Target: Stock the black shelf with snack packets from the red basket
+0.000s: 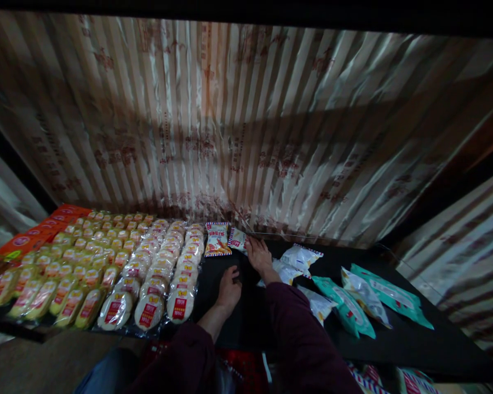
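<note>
My left hand [229, 289] rests on the dark shelf [402, 339] with fingers curled, holding nothing I can make out. My right hand [258, 255] lies flat farther back, its fingertips touching a small red-and-white striped snack packet [237, 239]. Beside that packet stands a second striped packet [217, 239] with an orange picture. Both arms wear dark maroon sleeves. To the left of my hands, rows of round white-wrapped cakes [164, 273] lie in neat lines.
Several rows of small yellow packets [72, 260] fill the left, with orange bags [36, 232] behind. White packets [301, 257] and teal packets [345, 309] lie scattered right of my hands. A striped plastic sheet [246, 126] hangs behind the shelf.
</note>
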Available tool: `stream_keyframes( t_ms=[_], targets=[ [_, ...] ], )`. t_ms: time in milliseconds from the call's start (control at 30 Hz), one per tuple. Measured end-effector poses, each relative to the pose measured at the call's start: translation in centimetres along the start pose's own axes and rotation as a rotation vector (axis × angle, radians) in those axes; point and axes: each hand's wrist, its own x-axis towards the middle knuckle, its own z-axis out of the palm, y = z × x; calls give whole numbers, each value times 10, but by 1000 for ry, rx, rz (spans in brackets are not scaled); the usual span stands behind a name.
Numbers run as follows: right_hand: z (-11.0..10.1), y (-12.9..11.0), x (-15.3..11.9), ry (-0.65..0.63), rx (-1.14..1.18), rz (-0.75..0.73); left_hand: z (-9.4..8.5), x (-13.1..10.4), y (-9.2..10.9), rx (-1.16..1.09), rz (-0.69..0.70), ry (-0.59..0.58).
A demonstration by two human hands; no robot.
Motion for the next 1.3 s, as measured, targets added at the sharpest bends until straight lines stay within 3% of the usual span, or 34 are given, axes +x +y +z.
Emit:
stream_keyframes(
  t_ms=[133, 333, 633, 1033, 1300],
  targets=[
    [-4, 6, -12, 20, 30, 39, 1, 0, -3, 19, 70, 15],
    [-9, 12, -32, 64, 58, 10, 3, -3, -1, 11, 56, 4],
    [-14, -21, -76, 47, 57, -36, -1, -19, 2, -108, 14, -52],
    [-35, -40, -153, 18, 78, 39, -19, -61, -14, -92, 62, -26],
    [-37, -58, -202, 69, 253, 23, -41, -98, -28, 45, 76, 21]
  ],
)
